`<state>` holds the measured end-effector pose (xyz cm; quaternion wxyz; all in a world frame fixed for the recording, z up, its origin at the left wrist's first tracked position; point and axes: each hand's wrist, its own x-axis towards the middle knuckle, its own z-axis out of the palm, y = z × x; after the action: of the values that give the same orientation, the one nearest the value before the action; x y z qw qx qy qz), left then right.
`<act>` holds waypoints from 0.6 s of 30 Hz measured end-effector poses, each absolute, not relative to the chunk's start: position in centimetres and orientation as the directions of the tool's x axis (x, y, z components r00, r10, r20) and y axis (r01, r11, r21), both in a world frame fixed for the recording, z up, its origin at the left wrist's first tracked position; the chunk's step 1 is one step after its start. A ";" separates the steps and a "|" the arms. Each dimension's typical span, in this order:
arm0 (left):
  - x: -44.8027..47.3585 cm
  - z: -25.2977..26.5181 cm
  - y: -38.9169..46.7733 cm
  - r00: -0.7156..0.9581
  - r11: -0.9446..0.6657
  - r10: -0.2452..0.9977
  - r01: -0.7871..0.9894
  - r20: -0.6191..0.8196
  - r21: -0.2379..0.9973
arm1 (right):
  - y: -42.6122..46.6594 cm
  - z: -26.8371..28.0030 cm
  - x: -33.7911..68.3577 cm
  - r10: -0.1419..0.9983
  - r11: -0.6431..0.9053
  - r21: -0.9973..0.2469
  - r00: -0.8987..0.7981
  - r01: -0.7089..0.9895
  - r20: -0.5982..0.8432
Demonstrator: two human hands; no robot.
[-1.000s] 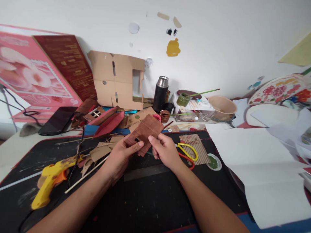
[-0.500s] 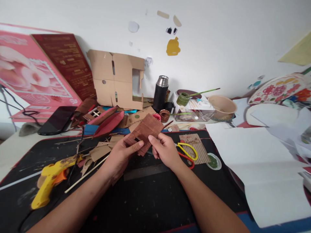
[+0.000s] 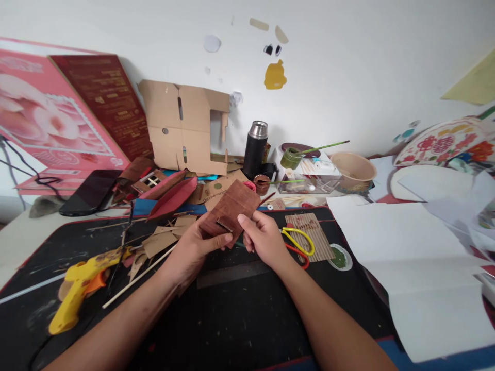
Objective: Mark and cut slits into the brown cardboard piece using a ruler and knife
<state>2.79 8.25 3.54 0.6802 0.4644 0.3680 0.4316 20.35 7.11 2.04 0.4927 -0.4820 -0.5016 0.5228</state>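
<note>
A flat piece of brown-painted cardboard (image 3: pixel 232 206) is held up over the black mat, tilted, with a small slot or raised strip near its lower middle. My left hand (image 3: pixel 199 242) grips its lower left side, the thumb pressed on its face. At the lower right edge, my right hand (image 3: pixel 261 234) pinches it between thumb and fingers. The fingers behind the piece are partly hidden. Just right of that hand lie scissors (image 3: pixel 299 242) with yellow and red handles, partly over a corrugated cardboard sheet (image 3: pixel 317 234).
A yellow glue gun (image 3: pixel 79 288) and cardboard scraps (image 3: pixel 158 242) lie on the left of the black mat (image 3: pixel 216 324). Behind stand a black thermos (image 3: pixel 255 149), a brown paint jar (image 3: pixel 262 184) and a green paint jar (image 3: pixel 291 158). White paper (image 3: pixel 410 247) covers the right side.
The left thumb has slid slightly right and down along the brown cardboard, showing more of the slot or strip. Both hands stay in nearly the same place.
</note>
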 end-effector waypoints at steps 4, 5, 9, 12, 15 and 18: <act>2.7 3.3 8.3 0.357 0.200 0.928 -0.242 -0.105 0.950 | 7.1 2.0 20.4 0.998 -0.015 -1.000 -0.054 -0.017 -0.014; 2.7 3.3 8.3 0.352 0.203 0.930 -0.242 -0.109 0.949 | 7.1 2.0 20.4 0.998 -0.015 -1.000 -0.054 -0.015 -0.014; 2.8 3.2 8.4 0.323 0.210 0.938 -0.245 -0.124 0.947 | 7.0 2.0 20.3 0.999 -0.006 -1.000 -0.054 -0.002 -0.006; 2.8 3.2 8.4 0.309 0.214 0.942 -0.243 -0.133 0.946 | 6.9 2.1 20.2 0.999 -0.004 -1.000 -0.052 0.011 -0.005; 2.8 3.0 8.3 0.296 0.217 0.945 -0.245 -0.140 0.945 | 6.9 2.1 20.2 0.999 -0.006 -1.000 -0.050 0.013 -0.006; 2.8 2.8 8.3 0.287 0.219 0.947 -0.248 -0.145 0.944 | 6.9 2.1 20.2 0.999 0.001 -1.000 -0.053 0.023 0.000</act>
<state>2.82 8.32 2.83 0.6714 0.4388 0.3985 0.4449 20.16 6.87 2.09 0.4810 -0.4923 -0.5188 0.5071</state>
